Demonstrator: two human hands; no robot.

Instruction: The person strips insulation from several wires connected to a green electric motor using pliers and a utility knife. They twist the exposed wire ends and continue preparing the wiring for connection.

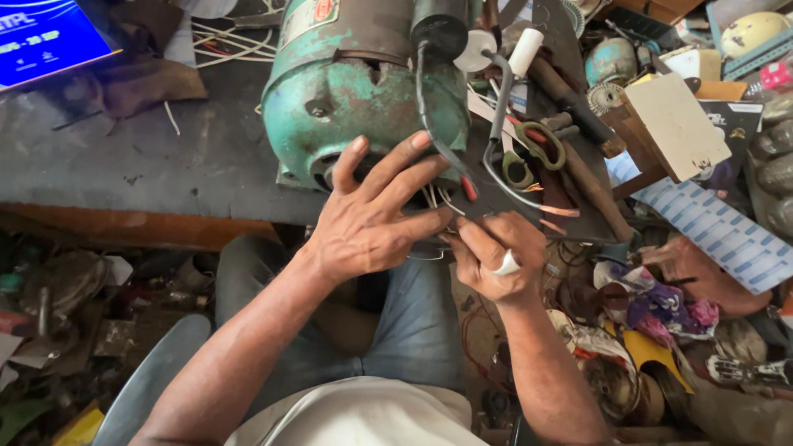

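Note:
A worn green electric motor (347, 91) lies on the dark workbench (165, 157), its end facing me. My left hand (372, 215) rests spread against the motor's end, fingers over thin pale wires (442, 198) coming out of it. My right hand (496, 256), with a white ring or tape on one finger, pinches those wire ends just below the bench edge. A black cable (425, 99) runs down the motor toward a red-tipped lead (468, 188) near my fingers.
Green-handled scissors (529, 153), a grey bent tube and wooden-handled tools lie right of the motor. A cardboard piece (677, 124), a blue-striped sheet (719, 231) and cluttered scrap fill the right side. A blue sign sits top left. Debris covers the floor at left.

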